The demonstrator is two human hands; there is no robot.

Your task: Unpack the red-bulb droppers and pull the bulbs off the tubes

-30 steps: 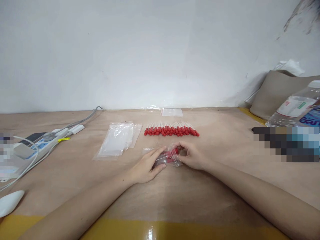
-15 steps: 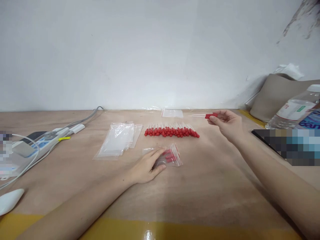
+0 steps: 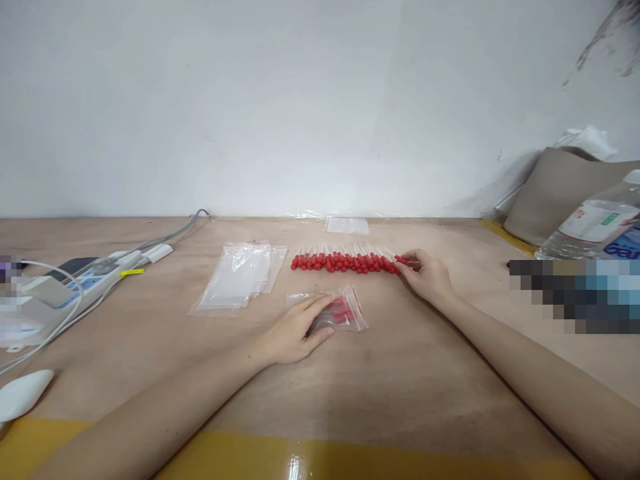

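A row of several thin clear droppers with red bulbs lies across the middle of the wooden table. My right hand rests at the row's right end, its fingertips pinched on one red-bulbed dropper. My left hand lies closed on a small clear zip bag that holds several red-bulbed droppers, pressing it to the table in front of the row.
A stack of empty clear zip bags lies left of the row; one more bag sits by the wall. A power strip with cables is at left, a white object at the front left, a water bottle and a grey bag at right.
My right hand left the zip bag with a dropper, lifted it up to the right, then came down to the right end of the row. My left hand stayed on the bag.
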